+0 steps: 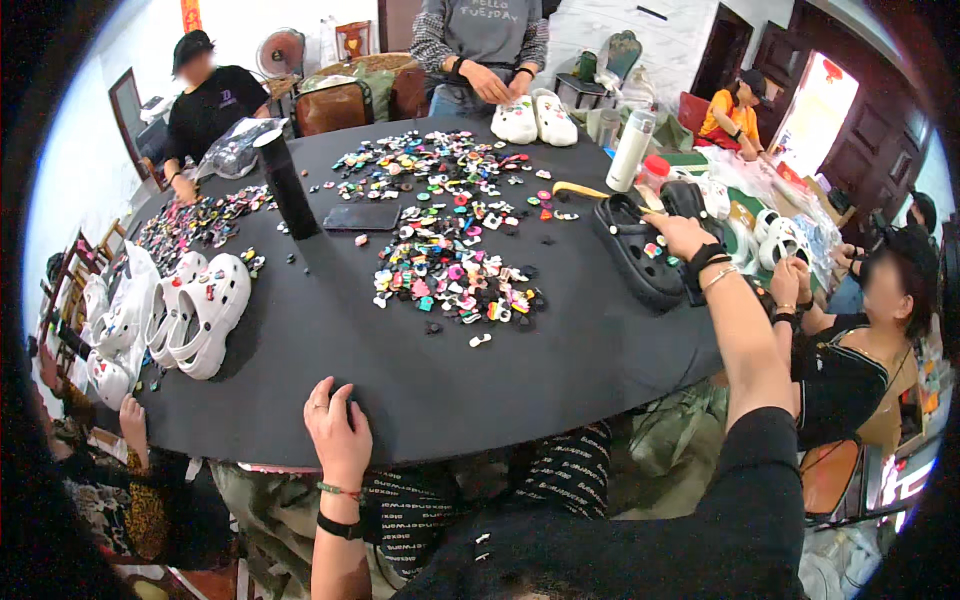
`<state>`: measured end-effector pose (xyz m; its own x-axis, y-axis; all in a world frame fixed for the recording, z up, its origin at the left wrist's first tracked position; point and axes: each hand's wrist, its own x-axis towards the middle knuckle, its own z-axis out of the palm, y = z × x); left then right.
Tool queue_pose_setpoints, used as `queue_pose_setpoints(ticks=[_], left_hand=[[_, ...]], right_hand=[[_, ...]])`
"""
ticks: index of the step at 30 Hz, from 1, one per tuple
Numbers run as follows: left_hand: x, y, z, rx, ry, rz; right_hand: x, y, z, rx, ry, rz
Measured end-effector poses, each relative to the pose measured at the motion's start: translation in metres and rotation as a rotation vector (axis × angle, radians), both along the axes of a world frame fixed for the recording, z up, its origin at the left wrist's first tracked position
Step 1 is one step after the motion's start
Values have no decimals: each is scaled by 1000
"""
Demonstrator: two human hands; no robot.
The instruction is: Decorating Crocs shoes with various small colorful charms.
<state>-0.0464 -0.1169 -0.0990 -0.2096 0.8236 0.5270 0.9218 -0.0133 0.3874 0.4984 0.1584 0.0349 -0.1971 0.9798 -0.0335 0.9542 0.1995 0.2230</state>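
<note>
Left hand (338, 425): resting palm-down on the near edge of the round black table (330, 330), fingers spread and loosely curled, holding nothing. Forearm comes straight up from the lower edge; a green cord bracelet (338, 490) and a black wristband (340, 526) sit at the wrist.

Right hand (682, 237): arm stretched long across the right side of the table, black sleeve pushed up to the elbow, a black wrist strap (703, 262) and thin bangles below the hand. Fingers are bent down onto the top of a black clog (636, 255); whether they pinch something small there, cannot tell.

The black clog lies on the right part of the table, toe pointing toward the near edge. A second black clog (684, 200) sits just beyond the hand.

Centre of table: a wide scatter of small coloured shoe charms (455, 265), well apart from the left hand. A black tablet (361, 217) lies flat beside a tall black bottle (288, 185).

Left edge: white clogs (200, 310) with charms fitted. Far edge: a pair of white clogs (534, 120) under another person's hands. A white flask (631, 150) stands near the right hand
</note>
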Motion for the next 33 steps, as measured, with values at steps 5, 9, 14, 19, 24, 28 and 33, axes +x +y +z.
queue_pose_setpoints(ticks=[5,9,14,19,24,28,33], left_hand=[[0,-2,0,4,18,19],[-1,-1,3,27,47,29],[1,4,4,43,21,17],[4,6,7,93,3,16],[2,-1,4,84,-2,62],[-5,-8,-1,117,-8,74],[-3,5,-4,309,-65,-40]], right_hand=[[-42,-12,5,134,-31,-9],[-102,-10,-4,418,408,433],[-208,-48,-9,252,862,713],[-264,-54,-37,32,1272,721],[-267,-57,-71,-555,1831,582],[-255,-43,-80,-647,2019,435],[-214,12,-116,-575,2116,386]])
